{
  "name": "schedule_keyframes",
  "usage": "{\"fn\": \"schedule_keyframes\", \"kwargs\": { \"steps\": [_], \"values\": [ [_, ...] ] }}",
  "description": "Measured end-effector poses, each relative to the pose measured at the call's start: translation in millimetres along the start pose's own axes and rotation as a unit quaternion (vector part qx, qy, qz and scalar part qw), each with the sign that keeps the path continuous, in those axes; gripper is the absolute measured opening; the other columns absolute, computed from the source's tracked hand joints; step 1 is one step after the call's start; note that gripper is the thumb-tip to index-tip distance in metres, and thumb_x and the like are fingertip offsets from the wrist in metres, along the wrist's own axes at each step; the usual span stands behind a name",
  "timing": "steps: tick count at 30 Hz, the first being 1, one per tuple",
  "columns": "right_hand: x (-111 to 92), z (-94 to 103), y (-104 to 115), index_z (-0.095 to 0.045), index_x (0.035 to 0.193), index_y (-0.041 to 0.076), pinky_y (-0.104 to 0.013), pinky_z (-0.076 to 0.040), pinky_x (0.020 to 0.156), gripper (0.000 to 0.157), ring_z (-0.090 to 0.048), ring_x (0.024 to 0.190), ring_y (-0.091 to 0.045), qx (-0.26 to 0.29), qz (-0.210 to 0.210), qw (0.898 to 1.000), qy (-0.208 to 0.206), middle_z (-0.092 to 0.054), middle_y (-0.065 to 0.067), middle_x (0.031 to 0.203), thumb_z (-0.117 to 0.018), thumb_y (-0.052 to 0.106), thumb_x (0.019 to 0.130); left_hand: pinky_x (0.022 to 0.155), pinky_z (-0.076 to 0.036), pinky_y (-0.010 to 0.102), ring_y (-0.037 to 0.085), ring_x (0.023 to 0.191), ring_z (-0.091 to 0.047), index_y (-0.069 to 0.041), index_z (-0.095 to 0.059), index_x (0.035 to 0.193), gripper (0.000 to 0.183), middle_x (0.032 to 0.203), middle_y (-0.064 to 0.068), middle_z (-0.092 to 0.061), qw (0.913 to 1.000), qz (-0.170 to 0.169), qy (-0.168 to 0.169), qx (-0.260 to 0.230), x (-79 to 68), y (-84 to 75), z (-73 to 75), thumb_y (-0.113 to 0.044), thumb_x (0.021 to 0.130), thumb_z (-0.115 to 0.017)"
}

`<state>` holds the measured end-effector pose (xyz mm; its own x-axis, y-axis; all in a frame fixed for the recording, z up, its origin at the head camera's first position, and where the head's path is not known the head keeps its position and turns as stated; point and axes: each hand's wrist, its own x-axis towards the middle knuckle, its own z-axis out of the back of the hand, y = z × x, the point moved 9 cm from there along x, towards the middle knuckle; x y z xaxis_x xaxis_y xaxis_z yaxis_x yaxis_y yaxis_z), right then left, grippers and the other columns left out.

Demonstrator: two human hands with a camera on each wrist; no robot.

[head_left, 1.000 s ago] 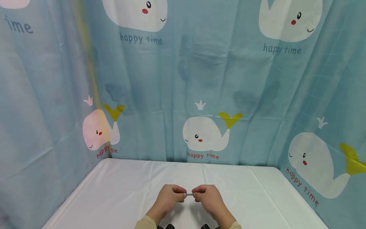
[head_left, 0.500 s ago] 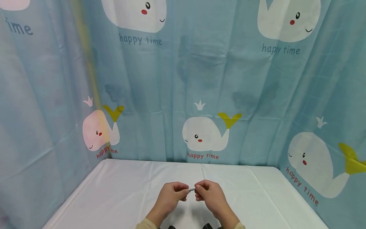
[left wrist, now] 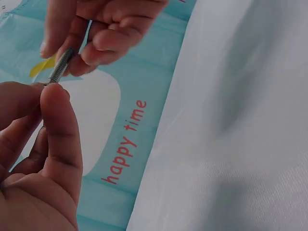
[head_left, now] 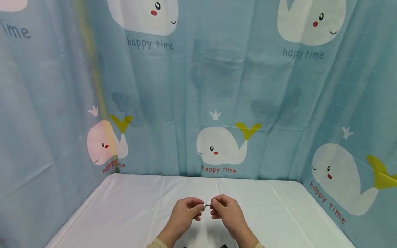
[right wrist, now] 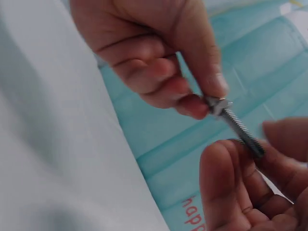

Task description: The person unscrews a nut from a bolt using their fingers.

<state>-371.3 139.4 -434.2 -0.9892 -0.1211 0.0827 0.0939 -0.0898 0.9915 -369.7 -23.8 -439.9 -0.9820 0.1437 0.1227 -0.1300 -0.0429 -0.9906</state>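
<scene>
Between the two hands, above the table, a silver threaded bolt (head_left: 208, 205) is held slightly tilted. My left hand (head_left: 183, 214) pinches its thick end between thumb and forefinger. Beside those fingertips a hex-shaped metal piece (right wrist: 221, 106) shows in the right wrist view; whether it is the bolt's head or a nut, I cannot tell. Around the bolt's free threaded end curl the fingers of my right hand (head_left: 228, 214). In the left wrist view the right thumb (left wrist: 58, 26) stands a little off the threads, while the forefinger lies against the tip.
A white cloth covers the table (head_left: 124, 213) beneath both hands. Light-blue curtains (head_left: 161, 103) with whale prints and "happy time" lettering hang behind the table and on both sides. A dark object (head_left: 224, 246) shows at the bottom edge, near the right wrist.
A second ago the bolt lay about level; its right end is now higher. My right hand has risen slightly. Over the last half second both hands have hardly moved.
</scene>
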Motion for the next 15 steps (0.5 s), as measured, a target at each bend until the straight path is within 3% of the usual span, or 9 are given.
{"fn": "schedule_keyframes", "kwargs": {
  "steps": [4, 15],
  "values": [
    [-1, -6.5, 0, -0.066, 0.109, 0.002, -0.037, -0.058, 0.067, 0.034, -0.066, 0.077, -0.025, 0.010, -0.005, 0.999, 0.032, -0.068, -0.012, 0.091, -0.065, 0.034, 0.098, 0.064, -0.058, 0.034, 0.028, 0.070, -0.066, 0.000, -0.072, 0.102, 0.017, 0.082, 0.007, -0.068, 0.9999, 0.004, -0.004, -0.010, -0.2, -0.2, 0.4, -0.013, 0.091, -0.074],
    [-1, -14.5, 2, -0.067, 0.101, -0.003, -0.032, -0.056, 0.062, 0.031, -0.063, 0.071, -0.022, 0.038, -0.001, 0.995, 0.090, -0.067, -0.012, 0.086, -0.070, 0.027, 0.095, 0.066, -0.057, 0.039, 0.021, 0.067, -0.065, -0.007, -0.072, 0.097, 0.008, 0.084, 0.005, -0.068, 0.9994, -0.017, 0.018, 0.026, -2.9, -3.5, -7.1, -0.013, 0.092, -0.073]
  ]
}}
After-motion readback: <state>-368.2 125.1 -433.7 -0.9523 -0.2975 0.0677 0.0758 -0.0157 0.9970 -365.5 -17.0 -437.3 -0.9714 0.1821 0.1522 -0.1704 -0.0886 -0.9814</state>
